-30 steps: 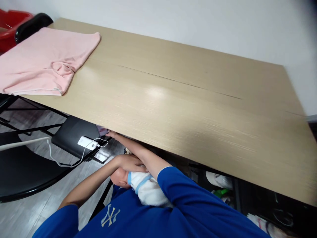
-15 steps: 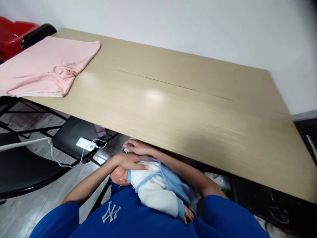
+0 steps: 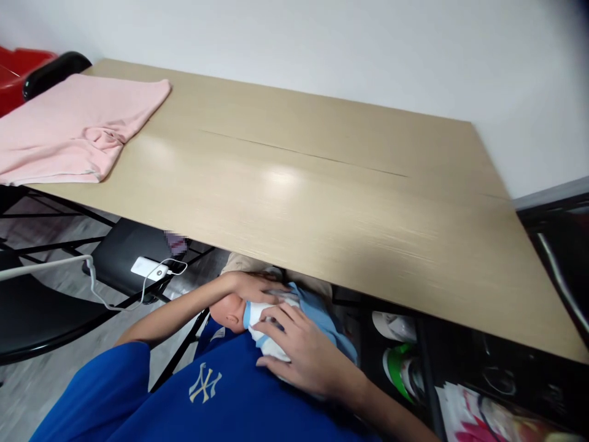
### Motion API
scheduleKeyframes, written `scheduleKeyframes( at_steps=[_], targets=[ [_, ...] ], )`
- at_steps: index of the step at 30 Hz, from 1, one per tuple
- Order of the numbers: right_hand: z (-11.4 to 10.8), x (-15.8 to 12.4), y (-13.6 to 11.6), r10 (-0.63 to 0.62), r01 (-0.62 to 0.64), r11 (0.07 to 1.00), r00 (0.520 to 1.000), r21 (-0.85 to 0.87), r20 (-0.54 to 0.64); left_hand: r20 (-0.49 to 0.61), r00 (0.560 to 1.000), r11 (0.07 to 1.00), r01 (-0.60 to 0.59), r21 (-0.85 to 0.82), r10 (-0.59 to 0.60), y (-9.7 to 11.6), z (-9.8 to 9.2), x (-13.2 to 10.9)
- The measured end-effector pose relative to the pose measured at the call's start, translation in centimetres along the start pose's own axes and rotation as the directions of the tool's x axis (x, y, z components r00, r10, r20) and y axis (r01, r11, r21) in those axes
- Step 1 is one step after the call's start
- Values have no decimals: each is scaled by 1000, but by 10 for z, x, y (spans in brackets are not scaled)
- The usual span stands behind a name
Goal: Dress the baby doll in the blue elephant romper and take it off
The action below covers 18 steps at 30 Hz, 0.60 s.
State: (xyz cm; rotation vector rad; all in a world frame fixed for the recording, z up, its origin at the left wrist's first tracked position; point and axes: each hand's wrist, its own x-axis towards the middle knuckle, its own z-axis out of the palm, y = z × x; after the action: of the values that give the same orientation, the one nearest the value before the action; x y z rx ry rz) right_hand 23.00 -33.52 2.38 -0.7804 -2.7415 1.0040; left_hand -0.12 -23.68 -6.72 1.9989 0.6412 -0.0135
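A baby doll (image 3: 226,312) lies on its back-to-side across the lap, head to the left, in a white and light blue outfit. My left hand (image 3: 260,288) reaches over the doll's head and rests on its upper chest, holding it, with the fingertips partly covered. Over the doll's middle, my right hand (image 3: 304,350) has its fingers spread and slightly bent, touching the white cloth. The doll's lower arm and legs are mostly hidden behind my right hand and forearm.
A wooden table (image 3: 294,202) stretches ahead, its front edge just beyond the doll. On its left lies a pink cloth (image 3: 83,123). A white power bank (image 3: 150,268) with a cable sits on a black chair (image 3: 133,245). Under the table at right are packages (image 3: 464,411).
My right hand has come back from beyond the doll's head onto its middle. The left hand stays over the doll's chest. The view has shifted slightly to the right.
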Motion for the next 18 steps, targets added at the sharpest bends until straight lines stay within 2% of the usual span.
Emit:
scheduleKeyframes(
  at_steps=[3, 5, 8, 11, 15, 18],
  targets=[
    [-3, -7, 1, 40, -38, 998, 998, -41, 40, -141, 989, 999, -34, -1, 34, 10, -5, -12],
    [-4, -11, 0, 71, -69, 997, 996, -38, 47, -213, 970, 991, -127, -31, 117, 19, -8, -24],
    [-3, -14, 0, 118, -117, 992, 993, -43, 30, -202, 946, 944, -287, -160, 254, 30, -12, -42],
    [-2, -16, 3, 136, -136, 989, 991, -62, 2, -170, 926, 896, -372, -242, 338, 35, -14, -53],
    [-2, -18, 8, 88, -90, 991, 996, -101, -27, -137, 931, 903, -361, -231, 337, 30, -9, -53],
    [0, -18, 8, -33, 21, 985, 997, -169, -66, -126, 929, 912, -367, -185, 348, 21, -6, -46]
  ],
)
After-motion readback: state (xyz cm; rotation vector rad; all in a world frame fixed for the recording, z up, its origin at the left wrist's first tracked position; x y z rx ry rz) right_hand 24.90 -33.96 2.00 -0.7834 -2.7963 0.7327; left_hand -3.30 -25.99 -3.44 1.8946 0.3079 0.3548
